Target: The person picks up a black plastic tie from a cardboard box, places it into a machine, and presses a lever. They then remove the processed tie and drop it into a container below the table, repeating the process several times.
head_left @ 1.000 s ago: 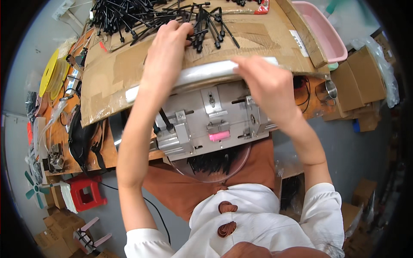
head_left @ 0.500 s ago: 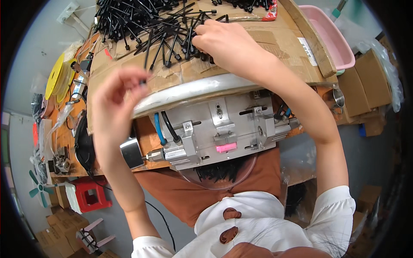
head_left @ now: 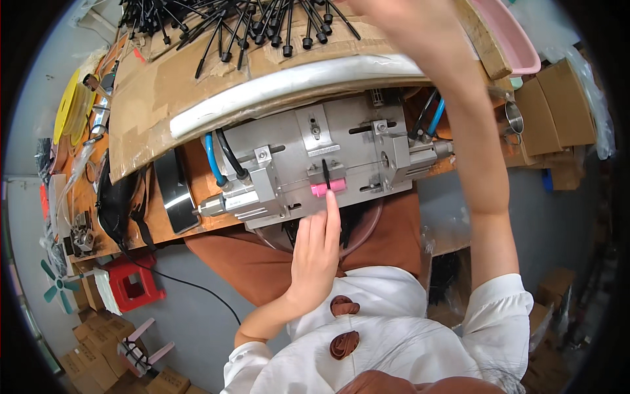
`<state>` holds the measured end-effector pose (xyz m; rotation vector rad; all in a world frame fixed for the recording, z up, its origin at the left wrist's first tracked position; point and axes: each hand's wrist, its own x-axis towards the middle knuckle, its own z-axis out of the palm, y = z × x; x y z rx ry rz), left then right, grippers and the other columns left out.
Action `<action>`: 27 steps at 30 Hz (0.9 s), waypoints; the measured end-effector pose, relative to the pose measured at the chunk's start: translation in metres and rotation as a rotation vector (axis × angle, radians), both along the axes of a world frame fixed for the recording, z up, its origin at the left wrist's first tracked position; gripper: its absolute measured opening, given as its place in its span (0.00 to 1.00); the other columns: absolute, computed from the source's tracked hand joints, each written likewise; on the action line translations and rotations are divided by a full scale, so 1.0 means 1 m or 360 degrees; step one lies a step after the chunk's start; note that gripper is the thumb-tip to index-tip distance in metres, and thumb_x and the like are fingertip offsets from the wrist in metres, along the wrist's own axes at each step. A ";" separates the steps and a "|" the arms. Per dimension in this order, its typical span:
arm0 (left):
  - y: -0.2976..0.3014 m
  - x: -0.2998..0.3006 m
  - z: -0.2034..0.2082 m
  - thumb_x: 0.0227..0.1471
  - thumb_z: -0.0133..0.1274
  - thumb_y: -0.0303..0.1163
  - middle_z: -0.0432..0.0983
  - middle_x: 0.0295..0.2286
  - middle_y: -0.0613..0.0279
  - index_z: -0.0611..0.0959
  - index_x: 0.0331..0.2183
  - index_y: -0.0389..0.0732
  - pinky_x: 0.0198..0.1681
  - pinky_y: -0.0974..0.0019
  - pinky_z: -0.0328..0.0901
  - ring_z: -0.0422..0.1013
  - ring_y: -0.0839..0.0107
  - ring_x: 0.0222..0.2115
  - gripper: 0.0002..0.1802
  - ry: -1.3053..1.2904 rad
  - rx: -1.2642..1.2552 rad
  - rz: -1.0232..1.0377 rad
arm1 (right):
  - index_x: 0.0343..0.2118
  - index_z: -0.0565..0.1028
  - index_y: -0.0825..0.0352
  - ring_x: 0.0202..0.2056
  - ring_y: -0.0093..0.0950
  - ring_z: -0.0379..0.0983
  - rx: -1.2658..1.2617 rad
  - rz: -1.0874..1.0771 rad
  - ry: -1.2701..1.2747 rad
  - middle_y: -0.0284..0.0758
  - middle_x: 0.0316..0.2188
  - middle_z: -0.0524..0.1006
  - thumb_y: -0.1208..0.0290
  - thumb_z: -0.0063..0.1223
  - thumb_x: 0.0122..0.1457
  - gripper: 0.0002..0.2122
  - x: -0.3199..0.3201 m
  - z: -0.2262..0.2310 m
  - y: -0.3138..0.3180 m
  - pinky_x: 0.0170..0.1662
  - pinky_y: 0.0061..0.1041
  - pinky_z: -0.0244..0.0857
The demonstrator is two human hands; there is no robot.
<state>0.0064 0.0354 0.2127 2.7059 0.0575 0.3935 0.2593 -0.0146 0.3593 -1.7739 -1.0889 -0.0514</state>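
My left hand is at the front of the metal fixture, index finger stretched out and the other fingers loosely extended. Its fingertip touches the near end of a thin black rod, which lies across the pink block at the middle of the fixture. My right hand is smeared by motion at the top edge, over the cardboard; its fingers are out of the picture. Near it lie several black rods with knobbed ends, spread below a larger heap.
A white padded roll edges the cardboard behind the fixture. Blue and black hoses run into the fixture's left cylinder. A phone-like dark slab lies left. A clear bowl sits under the fixture's front; a pink basin stands far right.
My left hand has come down from beside the heap to the fixture, and a black rod now lies on the pink block. My right hand has moved up and is blurred.
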 end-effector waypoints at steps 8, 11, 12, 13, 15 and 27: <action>-0.007 0.011 -0.008 0.38 0.50 0.16 0.66 0.34 0.56 0.63 0.56 0.26 0.40 0.66 0.65 0.64 0.64 0.34 0.38 -0.0007 0.0260 0.0100 | 0.40 0.72 0.75 0.28 0.20 0.70 0.0614 -0.0021 0.0403 0.39 0.31 0.76 0.82 0.52 0.56 0.09 -0.043 -0.018 -0.071 0.28 0.15 0.62; -0.007 0.009 -0.006 0.38 0.50 0.16 0.66 0.34 0.55 0.63 0.56 0.26 0.39 0.66 0.65 0.65 0.63 0.34 0.38 0.0019 0.0263 0.0089 | 0.35 0.76 0.72 0.26 0.21 0.72 0.0603 -0.0337 0.0300 0.37 0.32 0.79 0.84 0.58 0.50 0.09 -0.081 -0.043 -0.081 0.28 0.20 0.68; -0.007 0.009 -0.003 0.39 0.50 0.16 0.66 0.34 0.55 0.63 0.55 0.25 0.39 0.66 0.65 0.65 0.62 0.33 0.37 0.0034 0.0257 0.0067 | 0.38 0.75 0.73 0.25 0.22 0.71 0.0506 -0.0278 0.0047 0.38 0.31 0.78 0.85 0.59 0.47 0.13 -0.089 -0.060 -0.088 0.28 0.21 0.68; -0.003 0.010 0.002 0.39 0.50 0.16 0.66 0.34 0.55 0.63 0.55 0.25 0.39 0.66 0.65 0.65 0.62 0.33 0.37 0.0039 0.0256 0.0063 | 0.40 0.75 0.73 0.23 0.22 0.71 0.0411 -0.0212 -0.0195 0.38 0.30 0.78 0.87 0.60 0.45 0.16 -0.096 -0.080 -0.095 0.27 0.22 0.68; 0.014 0.017 0.025 0.40 0.49 0.16 0.66 0.33 0.53 0.64 0.56 0.29 0.40 0.64 0.64 0.65 0.60 0.34 0.37 0.0122 0.0071 -0.0140 | 0.46 0.72 0.74 0.21 0.26 0.70 0.0135 -0.0245 -0.0270 0.40 0.28 0.77 0.87 0.61 0.42 0.24 -0.129 -0.105 -0.099 0.24 0.24 0.66; 0.151 0.197 0.114 0.40 0.54 0.16 0.71 0.29 0.52 0.78 0.30 0.35 0.43 0.60 0.63 0.67 0.53 0.37 0.10 -0.0315 0.0019 -0.0179 | 0.54 0.68 0.70 0.15 0.24 0.63 -0.0293 -0.0147 -0.0263 0.31 0.13 0.65 0.80 0.63 0.44 0.30 -0.165 -0.171 -0.066 0.19 0.25 0.59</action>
